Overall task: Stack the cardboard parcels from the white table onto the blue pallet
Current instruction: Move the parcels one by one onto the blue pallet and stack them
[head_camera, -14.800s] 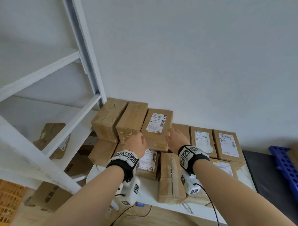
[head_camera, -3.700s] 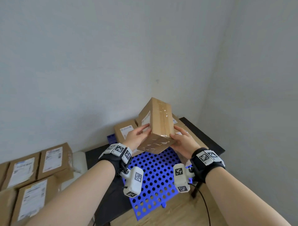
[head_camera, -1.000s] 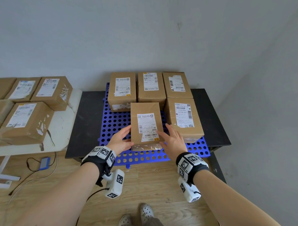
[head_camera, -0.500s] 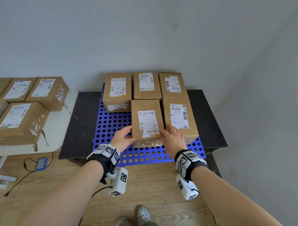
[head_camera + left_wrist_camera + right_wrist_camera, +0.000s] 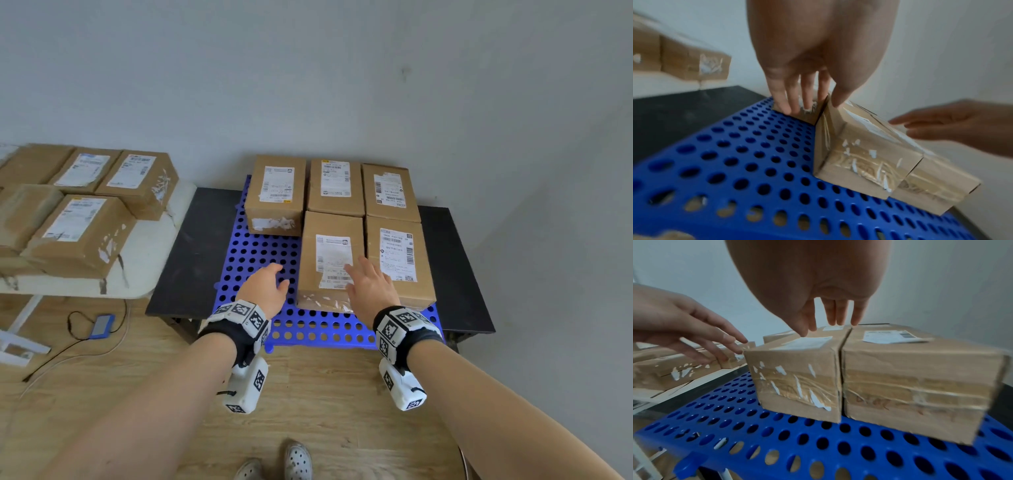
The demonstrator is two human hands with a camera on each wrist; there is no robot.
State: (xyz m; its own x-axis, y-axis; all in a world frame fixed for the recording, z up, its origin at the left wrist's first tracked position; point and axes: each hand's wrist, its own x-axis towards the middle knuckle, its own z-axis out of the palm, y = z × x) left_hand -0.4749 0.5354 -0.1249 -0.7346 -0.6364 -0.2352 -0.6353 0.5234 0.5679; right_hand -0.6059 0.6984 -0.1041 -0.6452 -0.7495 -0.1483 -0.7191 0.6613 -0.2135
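Both my hands are empty, fingers spread: left hand (image 5: pixel 265 289) beside, right hand (image 5: pixel 370 287) over the front-middle parcel (image 5: pixel 330 260) on the blue pallet (image 5: pixel 260 253); stiff taped cardboard, probably light, best gripped by opposite sides

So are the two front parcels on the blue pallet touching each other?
Touching. The right wrist view shows the front middle parcel pressed side by side against the front right parcel, only a thin seam between.

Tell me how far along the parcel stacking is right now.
Five parcels sit on the blue pallet: three at the back, two in front. The front middle parcel is down, and both hands, left and right, are open and off it. At least five parcels remain on the white table.
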